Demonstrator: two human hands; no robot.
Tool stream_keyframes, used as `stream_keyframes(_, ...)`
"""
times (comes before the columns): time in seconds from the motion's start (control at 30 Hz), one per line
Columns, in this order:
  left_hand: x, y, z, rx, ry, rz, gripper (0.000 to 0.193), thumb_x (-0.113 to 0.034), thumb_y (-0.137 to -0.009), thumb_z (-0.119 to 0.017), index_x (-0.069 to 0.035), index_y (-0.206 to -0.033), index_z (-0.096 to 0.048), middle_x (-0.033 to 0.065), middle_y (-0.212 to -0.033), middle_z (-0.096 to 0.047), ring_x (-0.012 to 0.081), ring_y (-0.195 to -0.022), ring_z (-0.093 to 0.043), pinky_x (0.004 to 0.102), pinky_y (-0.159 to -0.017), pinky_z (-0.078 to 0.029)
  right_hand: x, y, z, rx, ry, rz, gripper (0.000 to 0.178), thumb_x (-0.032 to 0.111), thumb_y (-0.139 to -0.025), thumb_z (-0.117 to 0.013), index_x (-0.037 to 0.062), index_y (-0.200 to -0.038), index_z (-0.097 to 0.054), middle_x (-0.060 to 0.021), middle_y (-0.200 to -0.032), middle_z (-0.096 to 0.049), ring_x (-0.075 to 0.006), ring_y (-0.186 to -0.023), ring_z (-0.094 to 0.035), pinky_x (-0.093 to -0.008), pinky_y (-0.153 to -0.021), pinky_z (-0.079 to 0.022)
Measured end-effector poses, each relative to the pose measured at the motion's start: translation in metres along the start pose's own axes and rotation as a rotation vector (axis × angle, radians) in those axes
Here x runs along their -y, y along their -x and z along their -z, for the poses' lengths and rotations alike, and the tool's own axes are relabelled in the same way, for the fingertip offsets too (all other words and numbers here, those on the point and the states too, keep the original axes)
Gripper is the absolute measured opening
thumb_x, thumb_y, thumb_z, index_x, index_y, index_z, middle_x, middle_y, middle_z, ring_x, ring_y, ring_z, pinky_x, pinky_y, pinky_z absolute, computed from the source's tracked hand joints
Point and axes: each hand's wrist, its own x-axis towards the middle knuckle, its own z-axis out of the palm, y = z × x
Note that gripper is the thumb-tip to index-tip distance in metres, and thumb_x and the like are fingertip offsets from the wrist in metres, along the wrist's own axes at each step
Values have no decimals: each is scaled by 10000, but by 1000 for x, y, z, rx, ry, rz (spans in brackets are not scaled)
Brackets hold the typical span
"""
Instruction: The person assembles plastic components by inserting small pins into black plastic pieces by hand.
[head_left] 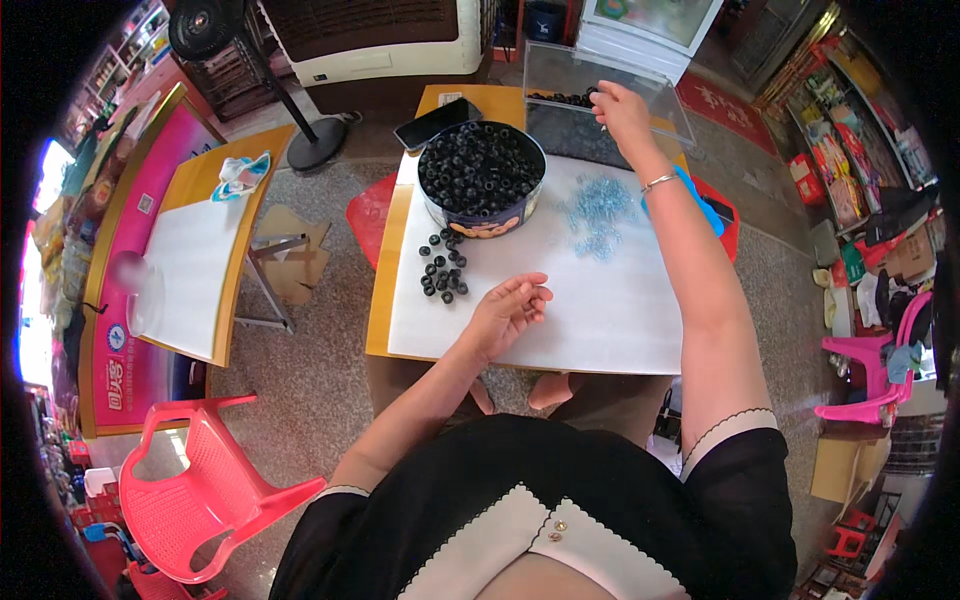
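Note:
My left hand (510,314) is just above the white-covered table (620,320), fingers curled and thumb against them; anything in its grip is too small to make out. To its left lie several loose black beads (441,270), beside a round tin (480,226) filled with more black beads (480,165). My right hand (622,112) reaches over a clear plastic box (660,92) at the table's far edge, its fingertips pinched near black pieces (570,98) inside. Whatever those fingertips hold is hidden. Small light-blue transparent pieces (600,213) are spread between the hands.
A dark phone (437,123) lies behind the tin. Beyond my right forearm is a bright blue object (697,200), partly hidden. A red stool (370,215) shows under the table's left side. Farther left are a second table (195,265), a pink chair (205,490) and a standing fan (318,145).

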Motion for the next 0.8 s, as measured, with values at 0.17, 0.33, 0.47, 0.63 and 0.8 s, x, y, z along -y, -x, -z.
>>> stream_keyframes(0.17, 0, 1, 3, -7, 3, 10, 271, -156, -942, -470, 9, -1154, -508, 87, -954, -601, 128, -796, -557, 255, -711, -473, -8, 18, -6, 35, 339, 207, 296, 197, -772, -615, 48, -1027, -639, -119, -810, -660, -227, -721, -627, -332, -678, -480)
stream_keyframes(0.33, -1, 0, 2, 21, 6, 30, 265, -152, -940, -475, 6, -1149, -514, 82, -954, -603, 124, -793, -560, 255, -709, -476, 2, 73, -37, 405, 287, 338, 170, 167, -732, -621, 52, -841, -682, -103, -814, -658, -280, -786, -607, -375, -717, -465)
stream_keyframes(0.47, 1, 0, 3, -1, -40, 34, 282, -179, -939, -477, -1, -1156, -508, 87, -944, -608, 137, -792, -579, 262, -703, -480, 5, 83, -74, 466, 599, 473, 131, 128, -727, -598, 67, -805, -685, -110, -819, -658, -286, -828, -593, -392, -749, -450)
stream_keyframes(0.63, -1, 2, -2, -38, -54, 45, 280, -171, -938, -477, 9, -1151, -504, 86, -946, -604, 135, -798, -573, 267, -717, -482, 3, 78, -101, 584, 1090, 502, 115, 62, -721, -555, 63, -740, -668, -131, -828, -657, -312, -853, -589, -409, -763, -452)
stream_keyframes(0.8, -3, -1, -3, -28, -32, 44, 267, -152, -935, -480, 10, -1144, -514, 84, -943, -604, 127, -788, -561, 263, -713, -480, -5, 75, -97, 690, 697, 359, 119, 37, -711, -565, 33, -782, -660, -134, -819, -660, -287, -835, -624, -386, -715, -480)
